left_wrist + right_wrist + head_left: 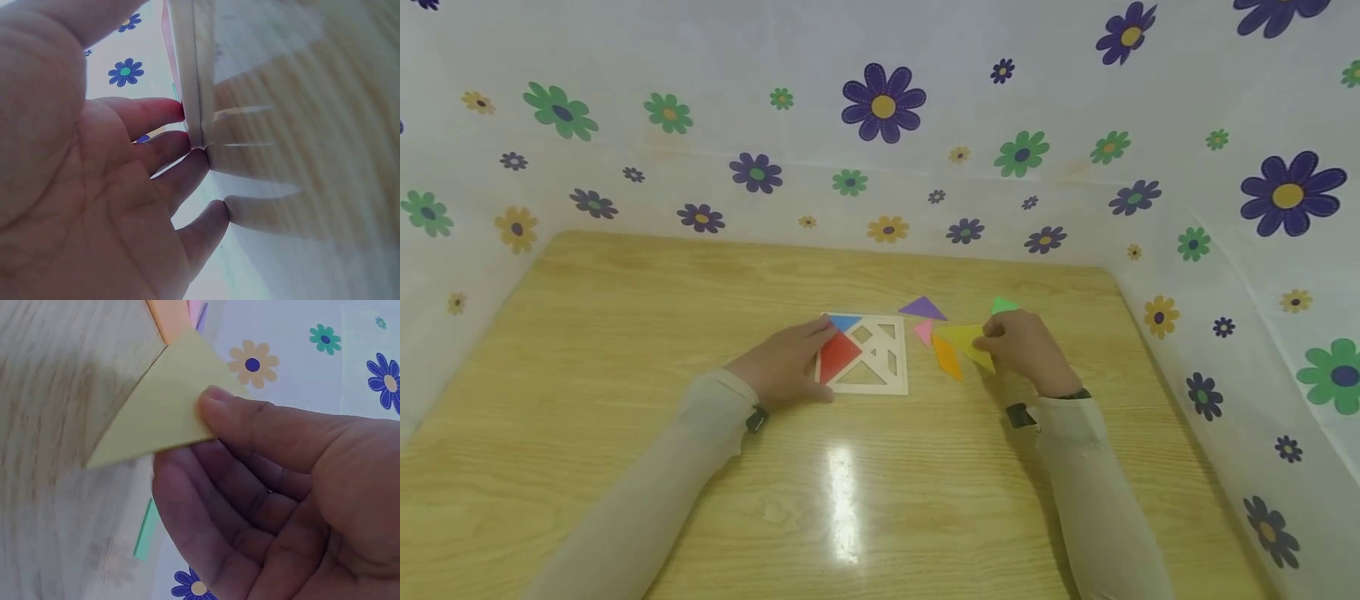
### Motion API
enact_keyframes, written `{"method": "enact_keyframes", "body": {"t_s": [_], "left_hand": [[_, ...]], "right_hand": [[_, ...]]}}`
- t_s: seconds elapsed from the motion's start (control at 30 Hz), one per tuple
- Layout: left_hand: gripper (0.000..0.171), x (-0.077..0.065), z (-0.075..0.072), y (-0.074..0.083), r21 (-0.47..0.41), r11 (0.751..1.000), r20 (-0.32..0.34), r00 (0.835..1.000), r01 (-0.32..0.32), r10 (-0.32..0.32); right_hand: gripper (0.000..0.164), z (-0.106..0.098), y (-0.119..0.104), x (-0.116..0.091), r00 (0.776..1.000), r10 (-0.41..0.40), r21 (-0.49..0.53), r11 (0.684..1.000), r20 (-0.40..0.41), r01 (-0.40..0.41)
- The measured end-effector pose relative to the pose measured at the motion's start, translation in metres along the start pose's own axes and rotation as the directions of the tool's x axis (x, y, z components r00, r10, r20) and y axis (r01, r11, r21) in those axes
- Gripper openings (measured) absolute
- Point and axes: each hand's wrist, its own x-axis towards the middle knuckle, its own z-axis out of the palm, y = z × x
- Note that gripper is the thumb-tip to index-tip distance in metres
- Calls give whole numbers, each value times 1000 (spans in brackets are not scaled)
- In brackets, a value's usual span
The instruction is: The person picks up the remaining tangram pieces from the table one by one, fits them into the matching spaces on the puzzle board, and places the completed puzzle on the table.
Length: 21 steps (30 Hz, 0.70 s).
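A white tangram frame (900, 358) lies on the table with a red triangle (837, 358) and a blue triangle (846, 322) in its left part. My left hand (786, 362) rests along the frame's left side, thumb at the near corner; the left wrist view has its fingertips (199, 161) against the frame's edge. My right hand (1026, 346) pinches a yellow triangle (156, 400) between thumb and curled fingers, tilted over the tabletop. Beside that triangle lie an orange parallelogram (947, 357), a pink triangle (923, 331) and a purple triangle (923, 308).
A green piece (1003, 305) lies just beyond the right hand, partly hidden by it. The wooden table (715, 517) ends at a white flowered cloth (820, 50) at the back and both sides.
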Motion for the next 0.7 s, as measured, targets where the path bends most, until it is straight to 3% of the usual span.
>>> {"method": "enact_keyframes", "body": {"t_s": [0.2,0.27,0.4,0.5,0.7], "left_hand": [[101,-1,-1,2,1,1000,6,1000,6,-6],[101,-1,-2,3,-3,1000,7,1000,9,-9],[101,-2,-2,4,-6,1000,8,1000,12,-12],[101,-1,-1,3,-3,1000,8,1000,14,-14],[101,-2,-2,3,-1,1000,7,1000,17,-17]], "right_hand": [[41,-1,-3,-4,998,-54,-5,999,-43,53],[39,-1,-4,-4,997,-61,0,998,-53,61],[15,1,-5,-3,995,-58,27,998,-83,60],[23,3,-6,-2,994,-53,34,998,-94,56],[21,5,-10,-1,989,-67,7,998,-133,69]]}}
